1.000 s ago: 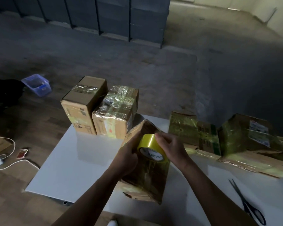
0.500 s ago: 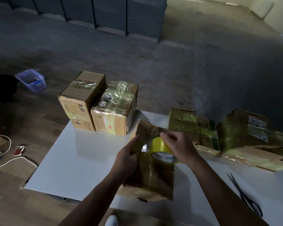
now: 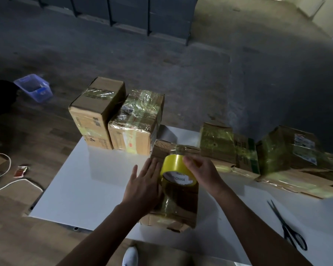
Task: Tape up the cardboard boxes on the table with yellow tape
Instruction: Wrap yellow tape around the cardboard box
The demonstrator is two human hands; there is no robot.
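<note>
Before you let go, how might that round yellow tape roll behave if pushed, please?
Being a hollow ring, the round yellow tape roll would probably roll on edge. It seems light: the right hand alone holds it. Its strip likely tethers it to the brown cardboard box.

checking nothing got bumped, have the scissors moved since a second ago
No, the scissors lie in the same spot beside the flattened box on the table.

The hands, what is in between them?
The yellow tape roll, in the head view. The right hand grips it; the left hand rests flat against the box.
</note>
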